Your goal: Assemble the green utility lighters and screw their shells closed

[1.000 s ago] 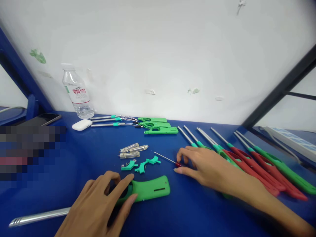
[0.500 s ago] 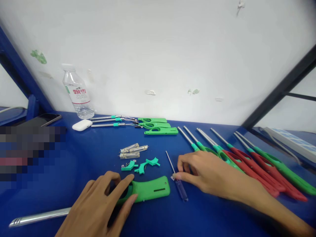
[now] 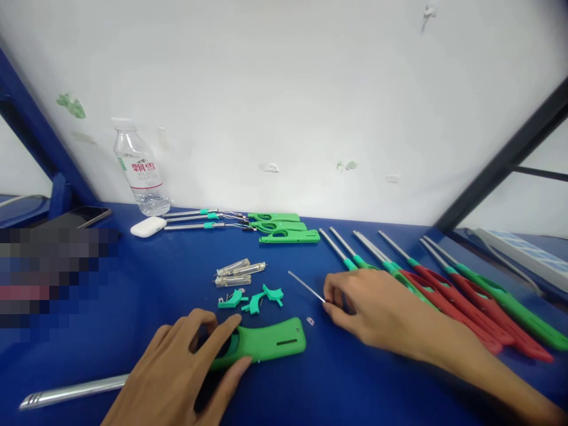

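Observation:
My left hand [image 3: 186, 361] grips a green gas lighter [image 3: 277, 340] that lies on the blue table, thumb on its near edge and fingers at the trigger opening. The lighter's metal tube [image 3: 75, 390] sticks out to the left under the hand. In my right hand [image 3: 359, 302] is a screwdriver [image 3: 306, 286], its thin shaft pointing up and left; the handle is hidden by the hand. Between the hands lies a small pale part [image 3: 310, 321]. Just beyond the lighter are several teal triggers [image 3: 254, 303] and clear fuel tanks [image 3: 239, 273].
Red and green lighters [image 3: 470, 296] lie in a row at the right. Green handle shells [image 3: 288, 236] and metal tubes with wires [image 3: 190, 226] lie along the back. A water bottle [image 3: 144, 171], a white case [image 3: 148, 227] and a phone [image 3: 91, 216] are at left.
My right hand has taken up the screwdriver, whose purple handle no longer shows, and its shaft has tilted further left. The small pale part now lies uncovered. My left hand stays on the lighter.

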`<state>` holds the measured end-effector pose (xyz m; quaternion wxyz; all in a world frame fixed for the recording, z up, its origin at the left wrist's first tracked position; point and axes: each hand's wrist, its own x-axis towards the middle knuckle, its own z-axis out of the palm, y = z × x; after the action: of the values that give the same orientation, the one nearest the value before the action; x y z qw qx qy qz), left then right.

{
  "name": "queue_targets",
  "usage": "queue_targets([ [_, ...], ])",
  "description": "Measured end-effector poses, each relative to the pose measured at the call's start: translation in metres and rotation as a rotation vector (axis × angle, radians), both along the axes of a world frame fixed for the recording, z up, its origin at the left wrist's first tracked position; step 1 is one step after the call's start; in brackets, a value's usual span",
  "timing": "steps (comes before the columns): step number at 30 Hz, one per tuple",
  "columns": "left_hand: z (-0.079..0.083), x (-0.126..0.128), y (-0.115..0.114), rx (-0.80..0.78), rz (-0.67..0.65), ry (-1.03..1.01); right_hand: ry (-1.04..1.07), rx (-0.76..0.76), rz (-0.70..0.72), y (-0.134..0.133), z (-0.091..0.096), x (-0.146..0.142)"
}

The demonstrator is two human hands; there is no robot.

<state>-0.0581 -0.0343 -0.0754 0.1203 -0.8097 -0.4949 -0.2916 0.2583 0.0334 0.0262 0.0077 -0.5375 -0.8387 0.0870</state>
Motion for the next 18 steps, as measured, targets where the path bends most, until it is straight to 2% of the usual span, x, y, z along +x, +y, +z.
queue_targets([
  [5, 0.006, 0.003, 0.002, 0.053, -0.014, 0.017, 0.165, 0.069, -0.002, 0.005, -0.002, 0.002],
  [10, 0.005, 0.004, 0.001, 0.050, -0.002, 0.005, 0.483, 0.215, 0.073, 0.003, 0.005, -0.002],
  [14, 0.006, 0.004, 0.002, 0.061, -0.008, 0.007, 0.726, 0.318, 0.080, -0.003, 0.014, -0.004],
  [18, 0.006, 0.002, 0.001, 0.037, -0.014, 0.003, 0.832, 0.367, 0.136, -0.010, 0.016, -0.007],
])
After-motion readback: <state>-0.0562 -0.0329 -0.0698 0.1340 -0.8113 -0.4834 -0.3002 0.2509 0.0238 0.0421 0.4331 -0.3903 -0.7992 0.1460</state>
